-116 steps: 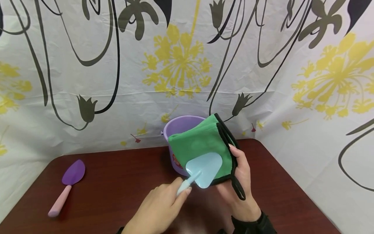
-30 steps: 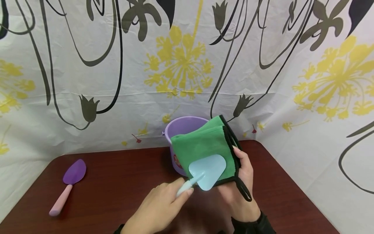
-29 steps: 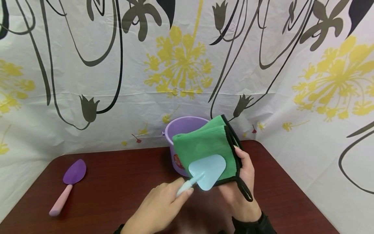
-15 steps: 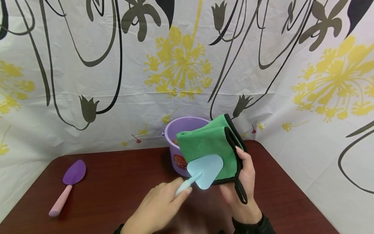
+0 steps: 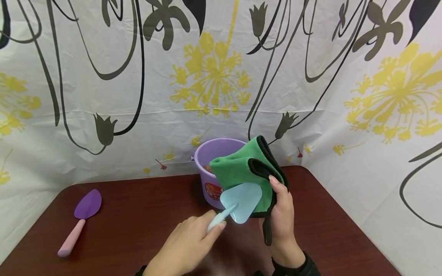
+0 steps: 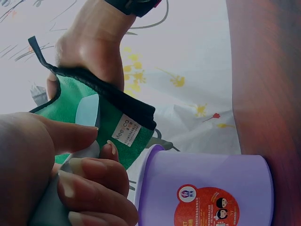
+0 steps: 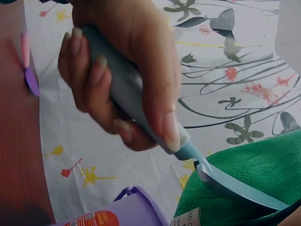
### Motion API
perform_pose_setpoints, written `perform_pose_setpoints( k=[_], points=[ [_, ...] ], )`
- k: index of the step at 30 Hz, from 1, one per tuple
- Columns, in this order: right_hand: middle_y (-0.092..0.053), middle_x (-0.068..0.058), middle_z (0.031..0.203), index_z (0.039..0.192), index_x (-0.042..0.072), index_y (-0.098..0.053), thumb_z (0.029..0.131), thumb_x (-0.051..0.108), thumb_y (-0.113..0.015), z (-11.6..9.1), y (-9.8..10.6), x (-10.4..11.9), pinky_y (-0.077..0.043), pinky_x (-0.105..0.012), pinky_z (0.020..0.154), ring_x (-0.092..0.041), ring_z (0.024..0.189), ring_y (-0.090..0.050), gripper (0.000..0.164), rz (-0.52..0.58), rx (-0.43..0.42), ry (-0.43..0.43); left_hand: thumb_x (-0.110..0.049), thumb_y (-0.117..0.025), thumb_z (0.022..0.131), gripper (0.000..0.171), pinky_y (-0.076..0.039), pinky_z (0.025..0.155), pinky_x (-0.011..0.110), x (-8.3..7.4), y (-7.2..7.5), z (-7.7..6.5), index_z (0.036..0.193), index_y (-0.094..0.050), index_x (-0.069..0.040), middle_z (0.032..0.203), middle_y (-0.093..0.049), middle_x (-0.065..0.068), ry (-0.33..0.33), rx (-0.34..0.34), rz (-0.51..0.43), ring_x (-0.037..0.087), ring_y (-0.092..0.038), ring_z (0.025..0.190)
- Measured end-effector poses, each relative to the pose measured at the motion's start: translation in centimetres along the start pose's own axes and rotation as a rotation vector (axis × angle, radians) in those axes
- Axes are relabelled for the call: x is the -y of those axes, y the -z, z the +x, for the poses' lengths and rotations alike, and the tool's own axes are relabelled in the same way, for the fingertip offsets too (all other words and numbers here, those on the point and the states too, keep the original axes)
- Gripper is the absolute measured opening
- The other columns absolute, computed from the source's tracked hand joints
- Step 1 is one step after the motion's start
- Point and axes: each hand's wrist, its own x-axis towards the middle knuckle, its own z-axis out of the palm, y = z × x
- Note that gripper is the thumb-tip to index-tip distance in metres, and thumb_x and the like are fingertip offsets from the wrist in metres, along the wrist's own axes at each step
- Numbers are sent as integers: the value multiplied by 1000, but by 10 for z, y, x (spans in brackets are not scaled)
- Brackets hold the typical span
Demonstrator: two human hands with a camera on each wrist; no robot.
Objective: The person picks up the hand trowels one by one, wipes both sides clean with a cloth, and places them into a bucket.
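My left hand [image 5: 188, 241] grips the pale handle of a light blue hand trowel [image 5: 241, 199], its broad blade pointing up and right. A folded green cloth [image 5: 235, 170] with black edging and a hanging loop is in my right hand [image 5: 283, 218], thumb over the edge. The cloth lies behind the blade, and the blade appears to rest against it. In the left wrist view a white label [image 6: 126, 131] shows on the cloth. The right wrist view shows my left fingers [image 7: 96, 73] wrapped round the handle. Most of my right fingers are hidden behind the cloth.
A purple bucket [image 5: 206, 180] with a red sticker stands behind the cloth, which partly covers it; something orange-brown shows inside. A purple trowel with a pink handle [image 5: 71, 237] lies at the table's left. A patterned white sheet [image 5: 165, 96] hangs behind the dark red-brown table [image 5: 138, 218].
My right hand has shifted slightly left, and the cloth's black edge has curled into a fold under the thumb. More of the bucket's sticker shows. The trowel and left hand have barely moved.
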Motion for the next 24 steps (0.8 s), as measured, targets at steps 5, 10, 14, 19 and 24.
perform_pose_setpoints(
  k=[5, 10, 14, 19, 24],
  points=[
    [-64, -1, 115, 126, 8, -60, 105, 19, -52, -3, -5, 0, -49, -25, 96, -15, 109, -60, 25, -261, -153, -18, -47, -53, 102, 28, -33, 50, 23, -1, 0, 1, 82, -49, -28, 61, -36, -13, 4, -3, -8, 2, -34, 52],
    [-65, -6, 123, 130, 4, -59, 101, 6, -55, -5, -7, -5, -50, -26, 97, -19, 113, -62, 29, -339, -137, 80, -47, -53, 102, 28, -32, 49, 23, -1, 1, 1, 82, -49, -27, 61, -36, -12, 15, 7, -26, 3, -33, 52],
    [-68, -3, 118, 127, 5, -62, 100, 5, -57, -6, -7, -7, -51, -24, 93, -16, 108, -64, 27, -420, -154, 136, -45, -53, 102, 28, -33, 49, 23, -2, 1, 1, 81, -49, -28, 61, -35, -13, 10, -3, -12, 2, -34, 53],
    [-66, -4, 122, 127, 7, -62, 101, 8, -56, -5, -9, -7, -51, -24, 96, -17, 113, -62, 27, -397, -154, 104, -48, -53, 102, 28, -34, 49, 24, -1, 1, 0, 83, -51, -28, 61, -36, -12, 12, -6, -18, 3, -35, 52],
    [-67, -2, 120, 126, 8, -63, 101, 10, -57, -6, -10, -8, -50, -22, 94, -15, 111, -62, 26, -460, -163, 110, -49, -53, 102, 29, -34, 49, 24, -1, 0, 0, 81, -51, -28, 60, -35, -12, 13, -20, -6, 3, -36, 52]
  ],
)
